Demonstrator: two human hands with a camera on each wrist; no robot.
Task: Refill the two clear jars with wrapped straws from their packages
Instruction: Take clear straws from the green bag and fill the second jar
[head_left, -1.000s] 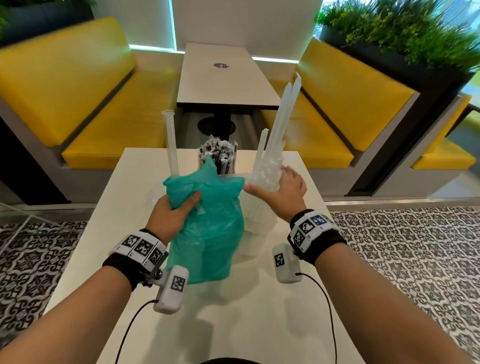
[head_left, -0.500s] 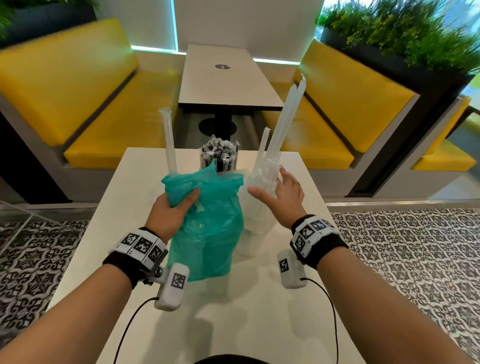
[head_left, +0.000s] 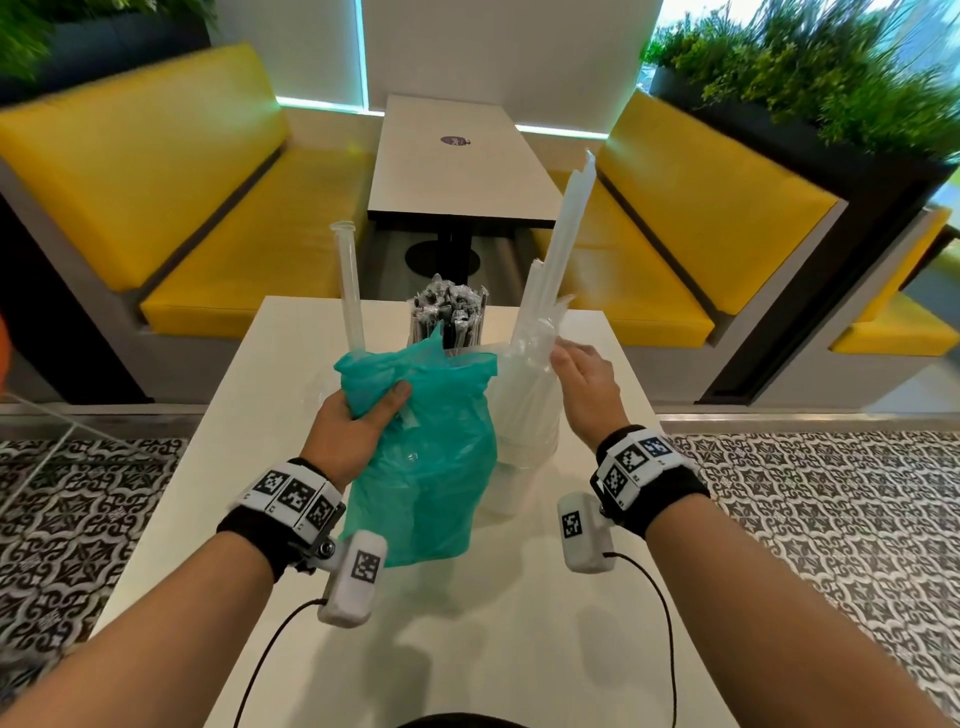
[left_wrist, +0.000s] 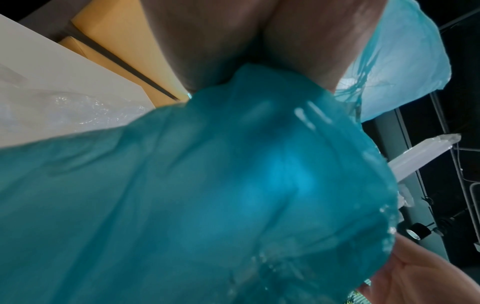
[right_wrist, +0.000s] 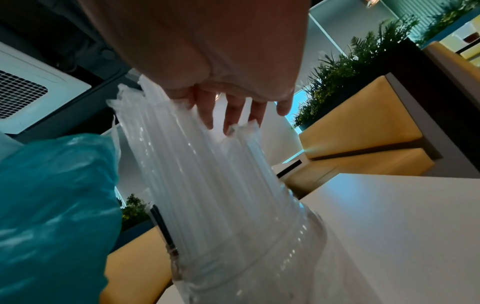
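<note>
Clear jar (right_wrist: 259, 257) on the table (head_left: 467, 649) packed with white wrapped straws (right_wrist: 197, 164); right hand (head_left: 584, 387) fingers (right_wrist: 205, 111) spread, touching their tops. Left hand (head_left: 348, 434) grips teal bag (head_left: 431, 457).

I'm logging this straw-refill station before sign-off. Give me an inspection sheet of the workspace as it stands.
Surface: white table, bare in front.
Job's things: teal plastic bag upright; clear jar full of white wrapped straws, two standing taller; black wrapped straws behind the bag; one clear straw upright at left.
Clutter: nothing seen.
Hands: left hand grips the bag's top; right hand open, fingers at the white straw tops.
Cables: black cable under each wrist.
Surroundings: yellow benches, second table, green plants, patterned tile floor.
</note>
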